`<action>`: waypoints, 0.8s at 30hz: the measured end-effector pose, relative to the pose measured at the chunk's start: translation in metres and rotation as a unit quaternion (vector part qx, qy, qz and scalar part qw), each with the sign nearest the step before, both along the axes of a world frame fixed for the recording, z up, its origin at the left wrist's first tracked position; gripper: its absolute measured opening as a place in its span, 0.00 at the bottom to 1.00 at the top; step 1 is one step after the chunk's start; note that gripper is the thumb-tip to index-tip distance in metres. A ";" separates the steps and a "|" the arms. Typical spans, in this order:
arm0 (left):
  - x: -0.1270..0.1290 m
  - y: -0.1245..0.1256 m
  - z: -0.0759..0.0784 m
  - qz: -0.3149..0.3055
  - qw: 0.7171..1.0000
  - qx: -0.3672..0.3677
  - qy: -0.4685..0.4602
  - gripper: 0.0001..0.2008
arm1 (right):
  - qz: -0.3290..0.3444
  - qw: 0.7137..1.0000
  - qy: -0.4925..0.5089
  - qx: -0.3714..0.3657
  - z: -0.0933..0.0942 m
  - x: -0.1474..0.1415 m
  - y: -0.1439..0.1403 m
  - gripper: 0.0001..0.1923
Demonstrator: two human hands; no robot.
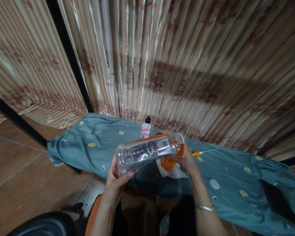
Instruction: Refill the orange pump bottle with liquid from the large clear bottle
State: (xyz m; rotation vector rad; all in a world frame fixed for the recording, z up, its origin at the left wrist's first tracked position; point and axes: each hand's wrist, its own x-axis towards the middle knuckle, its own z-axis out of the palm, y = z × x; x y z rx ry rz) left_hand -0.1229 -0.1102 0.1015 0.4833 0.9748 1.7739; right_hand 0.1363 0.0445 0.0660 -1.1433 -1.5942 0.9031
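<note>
A clear, empty plastic bottle with a barcode label (148,151) is held horizontally at the centre of the view, above the near edge of a table draped in teal cloth with yellow motifs (236,170). The left hand (116,178), at 7 o'clock of the bottle, cups its base end, fingers curled round the underside and thumb on the near face. The right hand (185,157), at 3 o'clock, is closed about the neck end; whether a cap is in place cannot be told. An orange object on a white cloth (168,164) lies on the table directly below the bottle. A small bottle with black cap and pink label (145,128) stands upright at 12 o'clock, near the striped curtain (186,65).
</note>
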 end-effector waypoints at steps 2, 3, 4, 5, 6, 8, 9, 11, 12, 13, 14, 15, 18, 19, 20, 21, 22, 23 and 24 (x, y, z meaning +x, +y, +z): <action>0.001 -0.001 -0.001 -0.002 1.000 0.000 0.003 0.45 | -0.003 1.000 -0.007 0.001 0.002 -0.001 -0.001 0.51; 0.002 -0.001 -0.002 -0.002 1.000 0.002 0.007 0.46 | -0.004 1.000 -0.009 0.003 0.004 -0.002 -0.001 0.50; 0.002 -0.001 -0.002 -0.001 1.000 0.004 0.012 0.48 | -0.003 1.000 -0.009 0.007 0.006 -0.003 -0.002 0.50; 0.003 -0.002 -0.003 0.000 1.000 0.004 0.014 0.50 | -0.002 1.000 -0.010 0.010 0.007 -0.004 -0.002 0.49; 0.005 -0.002 -0.003 0.000 1.000 0.005 0.014 0.51 | -0.001 1.000 -0.010 0.013 0.008 -0.004 -0.003 0.49; 0.008 -0.002 -0.004 -0.005 1.000 0.003 0.004 0.52 | -0.001 1.000 -0.014 0.016 0.008 -0.004 -0.003 0.49; 0.009 -0.002 -0.004 -0.008 1.000 0.001 -0.003 0.52 | -0.002 1.000 -0.020 0.016 0.007 -0.003 -0.003 0.49; 0.012 -0.001 -0.005 -0.013 1.000 -0.001 -0.018 0.50 | -0.010 0.999 -0.035 0.013 0.004 -0.001 -0.002 0.50; 0.013 -0.001 -0.006 -0.014 1.000 -0.002 -0.025 0.49 | -0.015 0.999 -0.043 0.011 0.003 0.000 -0.001 0.51; 0.014 0.000 -0.006 -0.015 0.999 -0.004 -0.031 0.49 | -0.020 0.999 -0.048 0.009 0.002 0.000 -0.001 0.50; 0.015 0.000 -0.007 -0.017 0.999 -0.006 -0.036 0.49 | -0.022 0.998 -0.051 0.009 0.001 0.000 -0.001 0.49; 0.015 0.000 -0.007 -0.019 0.999 -0.007 -0.039 0.49 | -0.023 0.998 -0.050 0.009 0.001 0.000 -0.001 0.47; 0.013 0.001 -0.007 -0.019 0.999 -0.007 -0.039 0.48 | -0.022 0.999 -0.046 0.003 0.003 -0.001 0.000 0.45; 0.012 0.001 -0.008 -0.020 0.999 -0.004 -0.037 0.48 | -0.022 0.999 -0.044 -0.001 0.003 -0.001 0.000 0.46; 0.011 0.001 -0.008 -0.020 0.999 -0.002 -0.035 0.48 | -0.020 0.999 -0.042 -0.004 0.003 -0.001 0.000 0.47; 0.009 0.001 -0.008 -0.021 0.999 0.000 -0.033 0.47 | -0.019 0.999 -0.040 -0.004 0.003 -0.002 0.000 0.48; 0.008 0.001 -0.008 -0.020 0.999 0.001 -0.030 0.47 | -0.018 0.999 -0.039 -0.004 0.003 -0.002 0.000 0.48; 0.007 0.001 -0.008 -0.018 0.999 0.000 -0.028 0.47 | -0.019 0.999 -0.037 -0.003 0.003 -0.002 0.000 0.49; 0.006 0.001 -0.008 -0.015 1.000 -0.002 -0.026 0.47 | -0.020 0.999 -0.037 -0.003 0.003 -0.002 -0.001 0.49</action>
